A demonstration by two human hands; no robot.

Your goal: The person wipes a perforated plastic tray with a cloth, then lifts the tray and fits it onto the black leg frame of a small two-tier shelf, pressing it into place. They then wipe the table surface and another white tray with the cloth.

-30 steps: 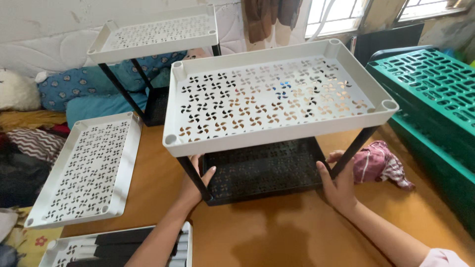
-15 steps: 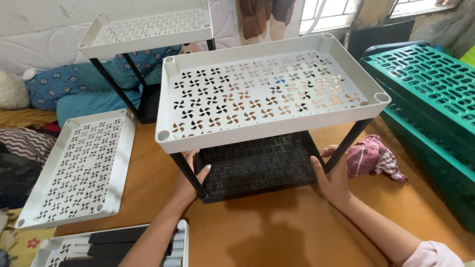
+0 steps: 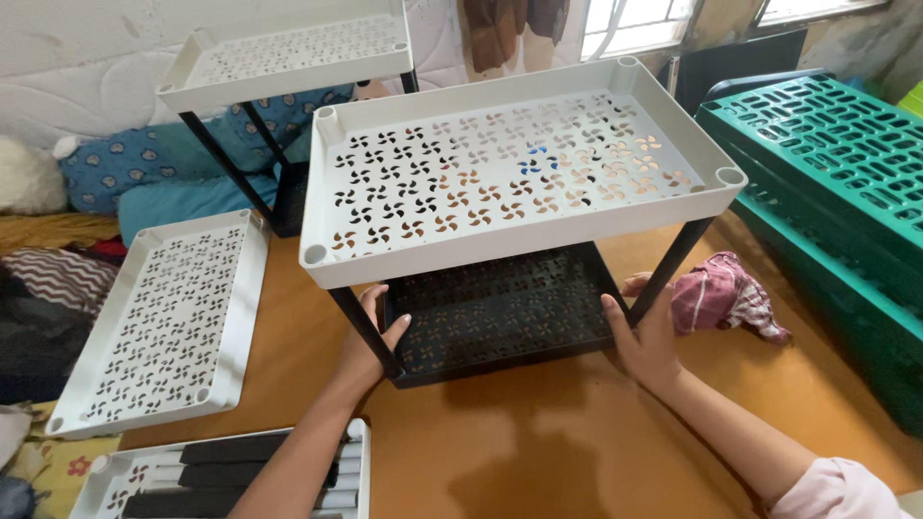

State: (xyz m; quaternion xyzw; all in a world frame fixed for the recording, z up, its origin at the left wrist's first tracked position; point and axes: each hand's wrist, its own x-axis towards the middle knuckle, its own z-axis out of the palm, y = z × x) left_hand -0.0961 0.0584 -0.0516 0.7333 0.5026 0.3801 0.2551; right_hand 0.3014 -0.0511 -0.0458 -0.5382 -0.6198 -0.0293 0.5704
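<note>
- Over the last second both hands had stayed at the front corners of the black tray [image 3: 500,312]. The rack [image 3: 519,183] itself filled more of the view, and the left hand [image 3: 370,341] now sat closer round the front-left leg [image 3: 363,332].
- That hand's thumb and fingers were curled about the leg, clamped on it just above the black tray.
- The right hand [image 3: 644,336] pressed flat against the black tray's front-right corner by the right leg [image 3: 673,269], fingers together. Whether it truly gripped could not be told.
- The rack stood on the orange table [image 3: 538,452], with its white top tray level over the black tray. By this hold it looked seated on its legs and steadied rather than lifted.
- Left of the rack lay a loose white tray [image 3: 159,327]; nearer the person than that, a tray of black poles [image 3: 240,471].
- Behind the rack stood a second rack [image 3: 288,53].
- Right of the rack lay a crumpled cloth [image 3: 726,298], close to the right hand, then green crates [image 3: 827,163], leaving little room on that side.
</note>
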